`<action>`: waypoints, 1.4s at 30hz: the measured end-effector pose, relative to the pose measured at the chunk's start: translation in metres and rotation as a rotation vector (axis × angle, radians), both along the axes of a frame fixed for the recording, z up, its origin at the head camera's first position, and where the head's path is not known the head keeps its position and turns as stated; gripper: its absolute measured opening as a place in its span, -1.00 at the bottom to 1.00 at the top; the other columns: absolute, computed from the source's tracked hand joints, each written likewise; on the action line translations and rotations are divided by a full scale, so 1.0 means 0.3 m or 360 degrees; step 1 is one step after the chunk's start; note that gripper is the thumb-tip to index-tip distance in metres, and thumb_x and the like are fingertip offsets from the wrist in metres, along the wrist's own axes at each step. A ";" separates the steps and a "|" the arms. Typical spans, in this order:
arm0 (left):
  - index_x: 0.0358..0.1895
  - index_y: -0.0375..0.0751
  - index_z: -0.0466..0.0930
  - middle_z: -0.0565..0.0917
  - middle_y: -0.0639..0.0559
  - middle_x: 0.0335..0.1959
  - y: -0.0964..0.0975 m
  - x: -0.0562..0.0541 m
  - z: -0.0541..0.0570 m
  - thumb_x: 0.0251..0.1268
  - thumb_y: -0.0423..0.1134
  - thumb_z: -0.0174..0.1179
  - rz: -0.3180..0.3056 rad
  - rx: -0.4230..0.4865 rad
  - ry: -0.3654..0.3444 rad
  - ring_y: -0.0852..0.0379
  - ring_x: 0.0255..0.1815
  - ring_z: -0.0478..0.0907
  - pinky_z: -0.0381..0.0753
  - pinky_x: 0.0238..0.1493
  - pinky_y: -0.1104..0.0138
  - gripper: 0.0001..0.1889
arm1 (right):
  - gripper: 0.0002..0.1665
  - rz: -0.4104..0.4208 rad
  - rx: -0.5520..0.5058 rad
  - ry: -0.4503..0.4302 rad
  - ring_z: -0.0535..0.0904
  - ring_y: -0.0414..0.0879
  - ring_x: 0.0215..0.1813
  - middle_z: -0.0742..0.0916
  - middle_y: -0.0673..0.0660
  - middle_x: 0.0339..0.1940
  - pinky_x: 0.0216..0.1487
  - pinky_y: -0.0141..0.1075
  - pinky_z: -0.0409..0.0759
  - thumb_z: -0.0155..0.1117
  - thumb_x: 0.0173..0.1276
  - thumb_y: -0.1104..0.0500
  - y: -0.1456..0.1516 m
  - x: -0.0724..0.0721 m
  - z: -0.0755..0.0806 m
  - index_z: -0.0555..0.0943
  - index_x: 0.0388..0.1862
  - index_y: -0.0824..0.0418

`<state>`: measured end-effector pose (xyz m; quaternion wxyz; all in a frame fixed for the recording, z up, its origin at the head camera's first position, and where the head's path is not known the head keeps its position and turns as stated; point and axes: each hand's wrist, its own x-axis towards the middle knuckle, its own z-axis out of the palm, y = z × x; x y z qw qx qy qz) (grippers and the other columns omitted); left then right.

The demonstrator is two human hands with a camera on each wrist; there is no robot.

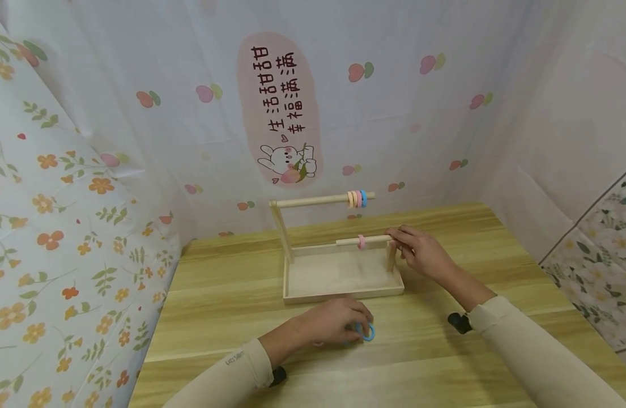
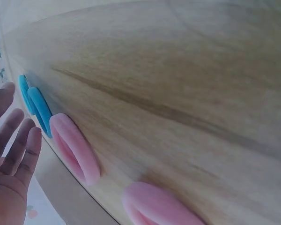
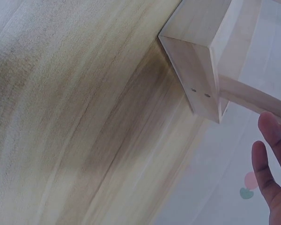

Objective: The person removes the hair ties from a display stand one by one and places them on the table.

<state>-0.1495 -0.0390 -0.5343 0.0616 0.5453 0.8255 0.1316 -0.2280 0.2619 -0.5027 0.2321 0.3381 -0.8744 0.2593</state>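
Note:
A wooden stand (image 1: 343,296) has a tray base and two rods at different heights. Several hair ties (image 1: 358,199), yellow, orange, pink and blue, hang near the right end of the upper rod (image 1: 313,201). One pink hair tie (image 1: 361,242) is around the lower rod (image 1: 378,239). My right hand (image 1: 424,253) holds the stand where that rod meets its post (image 3: 246,96); the exact grip is partly hidden. Low over the table, my left hand (image 1: 333,322) reaches with loose fingers beside a blue hair tie (image 1: 372,332). Two blue (image 2: 41,112) and two pink hair ties (image 2: 83,149) lie nearby.
The wood-grain table (image 1: 216,328) carries the stand near its back edge. Behind hangs a white printed curtain (image 1: 394,124); a floral cloth (image 1: 63,226) hangs along the left side. Dark wrist-camera parts (image 1: 459,323) sit below the sleeves.

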 end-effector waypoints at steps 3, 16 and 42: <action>0.15 0.00 0.84 0.75 0.09 0.38 -0.003 -0.006 0.015 0.61 -0.03 0.40 0.0035 0.0067 -0.0075 0.19 0.43 0.67 0.53 0.50 0.50 -0.76 | -0.54 0.0005 -0.0012 -0.0002 0.54 -0.29 -0.45 0.75 0.13 -0.20 -0.47 -0.38 0.57 0.46 0.42 0.53 0.000 -0.001 0.008 0.77 0.27 0.35; 0.41 -0.02 0.67 0.72 0.12 0.37 -0.015 -0.034 0.037 0.70 0.02 0.29 0.0373 0.0438 -0.0224 0.17 0.40 0.67 0.67 0.43 0.34 -0.60 | -0.55 0.0014 -0.0010 -0.0022 0.57 -0.27 -0.46 0.75 0.12 -0.19 -0.47 -0.37 0.57 0.46 0.43 0.52 0.006 0.000 0.017 0.77 0.27 0.33; 0.44 -0.24 0.63 0.76 -0.20 0.31 -0.071 -0.127 0.080 0.71 0.01 0.26 0.1138 0.0814 -0.0386 -0.16 0.24 0.79 0.82 0.24 0.04 -0.51 | -0.54 0.0003 0.0014 -0.0032 0.57 -0.27 -0.45 0.75 0.12 -0.20 -0.46 -0.38 0.55 0.47 0.40 0.52 0.004 -0.001 0.005 0.77 0.27 0.36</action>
